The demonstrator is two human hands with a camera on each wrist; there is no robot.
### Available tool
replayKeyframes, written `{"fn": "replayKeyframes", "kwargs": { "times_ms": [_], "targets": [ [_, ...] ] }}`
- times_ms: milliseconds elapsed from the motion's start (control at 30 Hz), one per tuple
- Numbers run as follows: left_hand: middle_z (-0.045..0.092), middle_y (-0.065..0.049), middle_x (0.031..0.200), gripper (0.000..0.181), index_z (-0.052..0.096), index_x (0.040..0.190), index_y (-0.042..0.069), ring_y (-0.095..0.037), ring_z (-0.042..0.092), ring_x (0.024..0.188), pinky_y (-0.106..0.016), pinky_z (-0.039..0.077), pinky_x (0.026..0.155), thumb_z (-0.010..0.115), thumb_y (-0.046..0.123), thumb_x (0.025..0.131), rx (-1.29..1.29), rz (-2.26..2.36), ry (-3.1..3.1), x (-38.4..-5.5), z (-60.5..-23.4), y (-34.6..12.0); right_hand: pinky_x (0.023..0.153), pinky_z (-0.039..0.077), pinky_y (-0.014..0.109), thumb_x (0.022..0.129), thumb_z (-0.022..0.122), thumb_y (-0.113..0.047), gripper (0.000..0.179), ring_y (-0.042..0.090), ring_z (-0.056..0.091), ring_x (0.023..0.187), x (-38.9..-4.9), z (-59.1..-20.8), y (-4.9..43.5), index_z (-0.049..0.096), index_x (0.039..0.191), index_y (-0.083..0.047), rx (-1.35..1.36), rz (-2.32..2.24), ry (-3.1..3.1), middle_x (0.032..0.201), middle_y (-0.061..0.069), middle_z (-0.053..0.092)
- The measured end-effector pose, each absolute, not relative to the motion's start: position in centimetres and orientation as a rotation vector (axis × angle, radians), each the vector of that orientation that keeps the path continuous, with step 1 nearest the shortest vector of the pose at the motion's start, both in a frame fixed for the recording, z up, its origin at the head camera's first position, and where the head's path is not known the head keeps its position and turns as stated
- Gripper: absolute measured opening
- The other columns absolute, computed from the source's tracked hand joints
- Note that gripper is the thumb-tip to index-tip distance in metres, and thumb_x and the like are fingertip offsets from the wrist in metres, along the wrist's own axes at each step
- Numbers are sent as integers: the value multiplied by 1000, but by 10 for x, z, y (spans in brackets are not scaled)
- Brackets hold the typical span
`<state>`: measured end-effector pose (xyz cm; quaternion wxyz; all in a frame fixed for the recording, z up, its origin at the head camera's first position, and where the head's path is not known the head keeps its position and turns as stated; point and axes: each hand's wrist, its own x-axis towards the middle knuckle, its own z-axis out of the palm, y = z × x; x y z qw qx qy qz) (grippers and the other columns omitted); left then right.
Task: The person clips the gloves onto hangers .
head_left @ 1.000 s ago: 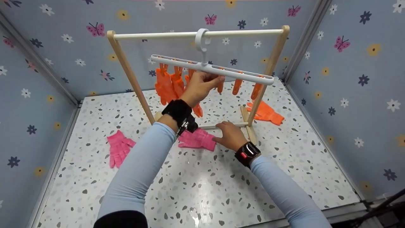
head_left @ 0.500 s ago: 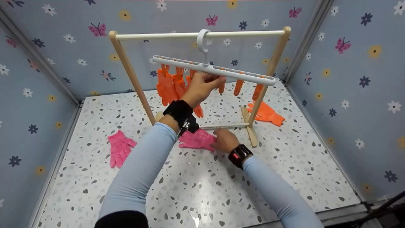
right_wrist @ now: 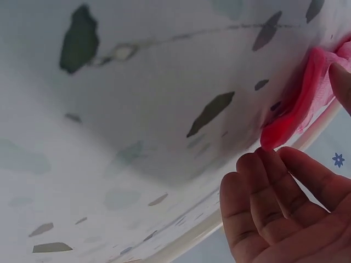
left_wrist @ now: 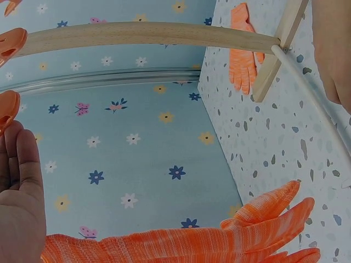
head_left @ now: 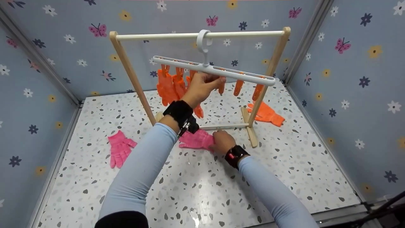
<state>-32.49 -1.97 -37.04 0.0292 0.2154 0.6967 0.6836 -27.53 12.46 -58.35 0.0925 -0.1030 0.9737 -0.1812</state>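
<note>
A white clip hanger (head_left: 253, 77) hangs tilted from the rack's rod, its right end lower. My left hand (head_left: 202, 86) is under the hanger's middle, thumb and fingers pinching an orange clip (head_left: 222, 86). In the left wrist view, those fingers (left_wrist: 27, 153) reach up to the clip. Orange gloves (head_left: 166, 88) hang from the clips left of that hand. Low down, my right hand (head_left: 224, 141) is at the cuff of a pink glove (head_left: 196, 139) lying on the floor. The right wrist view shows fingertips (right_wrist: 249, 164) at the cuff edge, the thumb apart above it.
The wooden rack (head_left: 128, 69) stands over the speckled floor (head_left: 284, 164), with a low rod (head_left: 234, 125) between its feet. Another pink glove (head_left: 118, 148) lies at left, and an orange glove (head_left: 269, 114) by the right post. Patterned walls (head_left: 357, 104) enclose three sides.
My right hand has moved left and down from near the low rod to the pink glove's cuff. The left hand keeps its place at the hanger.
</note>
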Motion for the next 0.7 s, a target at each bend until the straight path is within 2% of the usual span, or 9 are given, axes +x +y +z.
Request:
{"fn": "replayKeyframes", "kwargs": {
  "times_ms": [133,300,433,700],
  "targets": [
    [79,-9,106,23,77,123,-2,-14,69,102,-32,57,99,74,12,104,645,2099,2166,-325,-370,-19,79,55,42,91,89,-28,32,26,63,91,-274,-583,122,69,98,-5,-291,-560,2878,101,10,67],
    [79,-16,114,26,76,125,-3,-15,70,104,-33,57,100,74,13,105,636,2087,2175,-324,-368,-19,84,58,45,87,92,-23,35,30,67,93,-275,-582,121,72,107,-1,-259,-631,2854,103,13,71],
    [79,-14,112,25,76,124,-2,-16,69,105,-34,57,101,75,14,104,629,2075,2192,-322,-368,-19,88,59,45,85,91,-22,40,29,67,96,-277,-584,121,71,112,0,-248,-637,2846,106,13,71],
    [79,-9,107,23,77,121,-1,-15,70,102,-33,58,100,76,15,104,619,2081,2191,-322,-368,-19,81,58,44,87,88,-15,39,27,67,87,-272,-582,122,64,116,-5,-208,-814,2778,98,10,71]
  ]
}}
